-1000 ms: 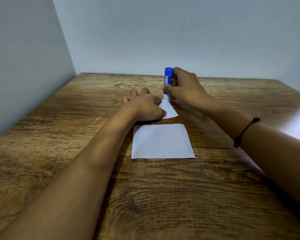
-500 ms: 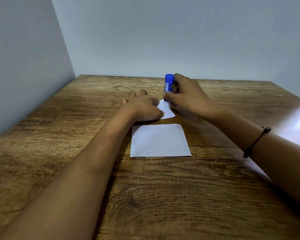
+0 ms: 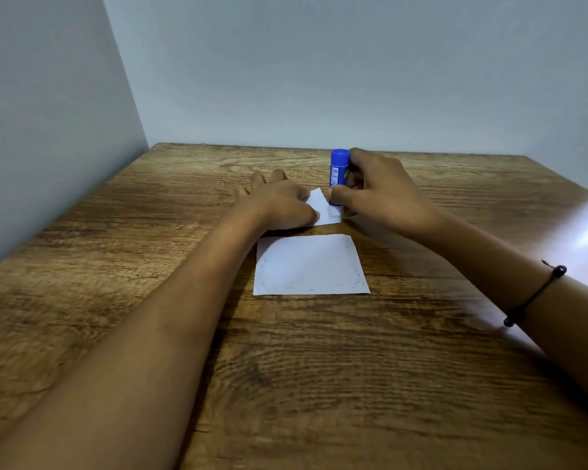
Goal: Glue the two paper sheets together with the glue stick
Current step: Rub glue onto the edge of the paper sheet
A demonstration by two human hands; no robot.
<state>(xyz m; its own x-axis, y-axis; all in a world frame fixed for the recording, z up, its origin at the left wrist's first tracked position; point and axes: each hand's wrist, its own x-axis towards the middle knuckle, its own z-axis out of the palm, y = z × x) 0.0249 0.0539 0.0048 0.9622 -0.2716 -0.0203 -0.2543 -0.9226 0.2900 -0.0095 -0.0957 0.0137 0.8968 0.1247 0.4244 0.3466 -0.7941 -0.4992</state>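
Two sheets | left hand (image 3: 279, 205) flat on far sheet (image 3: 323, 208) | right hand (image 3: 381, 195) fingers grip glue stick (image 3: 338, 171)

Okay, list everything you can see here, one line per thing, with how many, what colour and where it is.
glue stick: one, blue, upright on the far sheet's right part, in the right hand's grip
far sheet: one, white, flat on the table, mostly hidden under the left hand
near sheet: one, white, flat mid-table, untouched, apart from the far sheet
table: one, brown wood grain, fills the lower view
walls: two, pale grey, behind and to the left
bracelet: one, black cord, on the right wrist
left hand: one, palm down, pressing the far sheet
right hand: one, closed round the glue stick
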